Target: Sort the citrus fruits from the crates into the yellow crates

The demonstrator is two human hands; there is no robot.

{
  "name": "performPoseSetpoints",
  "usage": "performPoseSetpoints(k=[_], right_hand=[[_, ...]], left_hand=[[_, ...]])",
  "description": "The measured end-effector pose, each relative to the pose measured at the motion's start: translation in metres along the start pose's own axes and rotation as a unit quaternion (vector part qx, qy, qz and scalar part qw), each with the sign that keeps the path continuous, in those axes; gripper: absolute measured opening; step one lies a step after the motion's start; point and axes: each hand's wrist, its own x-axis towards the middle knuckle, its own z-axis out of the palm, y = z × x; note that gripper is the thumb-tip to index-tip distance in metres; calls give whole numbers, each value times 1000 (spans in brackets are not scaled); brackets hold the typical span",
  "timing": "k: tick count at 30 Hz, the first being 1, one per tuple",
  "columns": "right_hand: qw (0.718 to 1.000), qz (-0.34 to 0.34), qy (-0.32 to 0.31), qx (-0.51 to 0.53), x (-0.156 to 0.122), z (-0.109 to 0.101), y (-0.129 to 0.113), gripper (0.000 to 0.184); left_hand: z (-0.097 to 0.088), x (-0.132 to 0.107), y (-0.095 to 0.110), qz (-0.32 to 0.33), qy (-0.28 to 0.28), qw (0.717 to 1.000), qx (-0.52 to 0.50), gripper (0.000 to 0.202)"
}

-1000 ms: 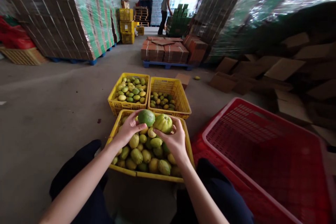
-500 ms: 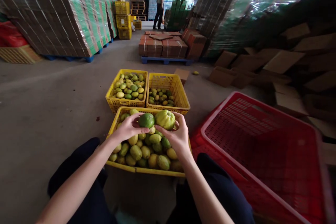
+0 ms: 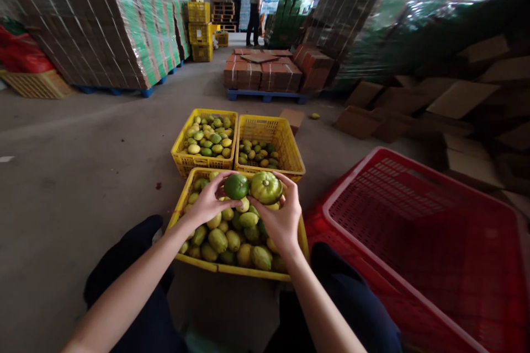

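Observation:
Between the thumb and fingers of my left hand [image 3: 210, 198] is a smooth dark green lemon [image 3: 236, 186]. My right hand [image 3: 284, 212] grips a larger, ribbed yellow-green lemon [image 3: 265, 187], its stem end facing me. Both fruits are held side by side above the near yellow crate [image 3: 232, 270], which is full of green and yellow lemons [image 3: 217, 240]. Behind it stand two more yellow crates: the left crate [image 3: 177, 150] is well filled with lemons, while the right crate [image 3: 285, 140] has a low layer of smaller, darker ones.
To my right stands a large red crate [image 3: 351, 231]. Cardboard boxes [image 3: 459, 105] lie piled beyond it. Ahead, brown cartons [image 3: 263, 74] sit on a blue pallet [image 3: 265, 96]. Wrapped stacks [image 3: 136, 22] rise at left and right. A person [image 3: 255, 3] stands at the back.
The ribbed lemon has been turned in my right hand so its stem end shows more. Both hands still hold their fruits. The whole view has shifted slightly.

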Motion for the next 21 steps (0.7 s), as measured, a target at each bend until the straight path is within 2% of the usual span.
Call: performPoseSetpoints(k=[5, 9, 11, 14, 17, 19, 21], right_hand=[[999, 31, -14, 26, 3, -3, -4, 62], [977, 136, -83, 141, 6, -6, -6, 59], [957, 200, -82, 193, 7, -5, -6, 51], [902, 321, -94, 272, 8, -2, -7, 46], [822, 437, -157, 329, 11, 1, -9, 47], [781, 487, -190, 344, 13, 1, -9, 47], [759, 508, -209, 350, 14, 2, -6, 49]], left_hand=[[-5, 1, -2, -15, -8, 1000, 0, 63], [-10, -1, -4, -104, -86, 990, -51, 58], [-10, -4, -5, -138, -103, 981, -90, 62], [-7, -4, -8, -163, -80, 973, -142, 64], [-3, -3, -10, -198, -38, 958, -202, 60], [-1, -1, -9, -222, -20, 946, -237, 52], [0, 0, -9, -234, -10, 938, -257, 44]])
